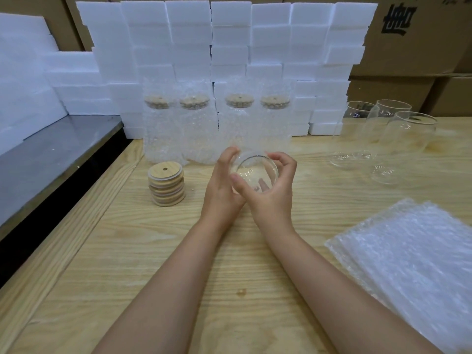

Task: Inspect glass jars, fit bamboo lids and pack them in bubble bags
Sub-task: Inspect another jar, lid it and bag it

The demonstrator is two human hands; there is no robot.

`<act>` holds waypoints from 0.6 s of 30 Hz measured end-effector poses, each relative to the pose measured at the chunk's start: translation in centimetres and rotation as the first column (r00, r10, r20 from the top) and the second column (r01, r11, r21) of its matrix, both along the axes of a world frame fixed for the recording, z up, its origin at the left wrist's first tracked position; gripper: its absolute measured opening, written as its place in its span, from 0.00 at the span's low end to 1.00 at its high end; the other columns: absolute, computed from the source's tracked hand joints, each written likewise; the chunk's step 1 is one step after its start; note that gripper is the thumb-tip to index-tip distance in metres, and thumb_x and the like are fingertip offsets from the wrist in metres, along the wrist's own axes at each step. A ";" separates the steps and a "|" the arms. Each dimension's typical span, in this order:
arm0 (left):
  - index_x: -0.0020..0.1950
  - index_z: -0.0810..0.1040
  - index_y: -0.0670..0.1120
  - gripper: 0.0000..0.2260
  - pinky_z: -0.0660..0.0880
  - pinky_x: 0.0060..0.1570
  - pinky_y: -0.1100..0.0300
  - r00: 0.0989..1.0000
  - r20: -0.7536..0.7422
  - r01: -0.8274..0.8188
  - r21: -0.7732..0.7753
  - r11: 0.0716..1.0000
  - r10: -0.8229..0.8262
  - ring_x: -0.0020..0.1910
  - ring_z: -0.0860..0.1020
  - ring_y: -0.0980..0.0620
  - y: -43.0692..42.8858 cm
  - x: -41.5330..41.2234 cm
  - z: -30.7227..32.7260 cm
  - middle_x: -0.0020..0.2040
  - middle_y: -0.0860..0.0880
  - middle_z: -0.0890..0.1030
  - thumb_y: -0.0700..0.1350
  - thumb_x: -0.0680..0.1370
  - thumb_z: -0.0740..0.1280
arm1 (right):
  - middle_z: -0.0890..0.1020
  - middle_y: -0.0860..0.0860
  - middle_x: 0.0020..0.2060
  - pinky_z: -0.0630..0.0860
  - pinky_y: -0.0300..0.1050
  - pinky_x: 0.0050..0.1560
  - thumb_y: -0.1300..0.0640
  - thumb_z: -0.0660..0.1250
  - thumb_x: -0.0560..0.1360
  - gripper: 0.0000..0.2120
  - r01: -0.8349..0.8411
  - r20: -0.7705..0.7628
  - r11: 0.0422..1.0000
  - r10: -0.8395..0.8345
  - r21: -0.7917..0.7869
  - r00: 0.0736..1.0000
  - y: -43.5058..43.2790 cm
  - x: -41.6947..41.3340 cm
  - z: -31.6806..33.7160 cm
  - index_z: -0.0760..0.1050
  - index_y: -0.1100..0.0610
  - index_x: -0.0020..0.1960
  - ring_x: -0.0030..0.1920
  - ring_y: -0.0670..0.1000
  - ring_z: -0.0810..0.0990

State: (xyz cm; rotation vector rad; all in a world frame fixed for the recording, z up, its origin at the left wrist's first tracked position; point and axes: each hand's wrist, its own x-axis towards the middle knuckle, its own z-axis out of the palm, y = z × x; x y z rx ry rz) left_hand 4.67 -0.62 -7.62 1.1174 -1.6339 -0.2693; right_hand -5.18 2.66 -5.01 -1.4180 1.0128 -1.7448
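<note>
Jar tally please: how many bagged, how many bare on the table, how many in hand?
Bagged jars: 4
Bare jars on table: 3
Held jar, gripped by left hand and right hand: 1
Total: 8

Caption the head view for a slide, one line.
Left hand and right hand hold a lidless glass jar beside stacked bamboo lids, four bagged jars behind.

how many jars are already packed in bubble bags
4, in a row at the back of the table before the foam blocks: leftmost jar, second jar, third jar, rightmost jar. More could be hidden behind them.
</note>
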 end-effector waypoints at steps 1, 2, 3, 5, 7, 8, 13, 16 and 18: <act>0.72 0.63 0.46 0.35 0.61 0.58 0.80 1.000 0.000 0.010 -0.003 1.000 -0.010 0.63 0.67 0.64 0.0 -0.1 0.0 0.68 0.55 0.68 0.39 0.69 0.76 | 0.70 0.37 0.56 0.70 0.51 0.67 0.49 0.79 0.61 0.29 0.024 0.032 1.000 -0.024 0.019 0.999 0.0 0.1 0.2 0.64 0.41 0.53 0.66 0.45 0.70; 0.72 0.63 0.46 0.35 0.61 0.60 0.78 1.000 0.000 0.019 -0.004 1.000 -0.019 0.65 0.67 0.62 0.1 -0.1 0.1 0.68 0.53 0.68 0.39 0.69 0.76 | 0.71 0.40 0.54 0.71 0.49 0.64 0.47 0.78 0.61 0.28 0.051 0.057 0.998 -0.053 0.033 0.997 0.0 0.2 0.4 0.64 0.41 0.51 0.64 0.46 0.71; 0.72 0.63 0.45 0.36 0.61 0.61 0.77 1.000 0.002 0.026 -0.005 1.000 -0.026 0.65 0.68 0.61 0.1 -0.1 0.1 0.69 0.53 0.68 0.40 0.69 0.77 | 0.72 0.41 0.52 0.72 0.46 0.61 0.47 0.78 0.62 0.26 0.081 0.071 0.996 -0.083 0.038 0.994 0.0 0.3 0.6 0.65 0.42 0.50 0.62 0.46 0.73; 0.72 0.63 0.43 0.36 0.62 0.61 0.77 0.999 0.014 0.029 -0.009 1.000 -0.029 0.65 0.68 0.60 0.1 -0.2 0.1 0.68 0.53 0.67 0.40 0.68 0.77 | 0.73 0.42 0.48 0.70 0.37 0.54 0.47 0.76 0.67 0.20 0.132 0.095 0.991 -0.134 0.028 0.986 -0.1 0.3 1.0 0.66 0.44 0.48 0.55 0.44 0.74; 0.72 0.63 0.42 0.38 0.62 0.60 0.78 0.999 0.024 0.026 -0.016 1.000 -0.026 0.64 0.68 0.60 0.0 -0.2 0.1 0.67 0.54 0.67 0.40 0.67 0.78 | 0.73 0.41 0.45 0.69 0.30 0.50 0.48 0.70 0.74 0.11 0.156 0.127 0.987 -0.158 0.029 0.979 -0.2 0.3 1.1 0.66 0.45 0.47 0.51 0.42 0.74; 0.72 0.63 0.42 0.39 0.62 0.60 0.77 0.999 0.028 0.027 -0.020 0.999 -0.026 0.64 0.68 0.60 -0.1 -0.1 0.1 0.67 0.54 0.67 0.40 0.66 0.79 | 0.73 0.41 0.44 0.69 0.30 0.51 0.49 0.66 0.76 0.08 0.163 0.134 0.986 -0.166 0.030 0.977 -0.3 0.2 1.1 0.66 0.46 0.46 0.51 0.41 0.74; 0.71 0.63 0.42 0.39 0.62 0.58 0.79 1.000 0.027 0.016 -0.028 0.999 -0.015 0.62 0.68 0.61 -0.4 0.0 -0.1 0.66 0.54 0.67 0.40 0.66 0.79 | 0.74 0.41 0.44 0.71 0.40 0.56 0.49 0.62 0.79 0.06 0.163 0.157 0.985 -0.169 0.047 0.973 -0.4 0.5 1.2 0.66 0.45 0.46 0.53 0.45 0.75; 0.71 0.63 0.42 0.37 0.62 0.59 0.78 1.000 0.002 -0.009 -0.028 1.000 0.009 0.63 0.68 0.60 -0.3 -0.1 0.0 0.66 0.53 0.67 0.40 0.67 0.78 | 0.73 0.41 0.43 0.72 0.43 0.54 0.46 0.72 0.72 0.13 0.089 0.180 0.991 -0.106 0.100 0.978 -0.5 0.4 1.7 0.67 0.45 0.46 0.51 0.45 0.76; 0.71 0.63 0.40 0.36 0.60 0.59 0.79 1.000 -0.007 -0.020 -0.033 0.999 0.020 0.62 0.66 0.64 -0.3 -0.1 0.0 0.66 0.53 0.67 0.38 0.68 0.77 | 0.72 0.42 0.46 0.75 0.50 0.58 0.45 0.76 0.66 0.19 0.012 0.147 0.987 -0.036 0.160 0.988 -0.7 0.2 2.2 0.66 0.45 0.47 0.54 0.49 0.77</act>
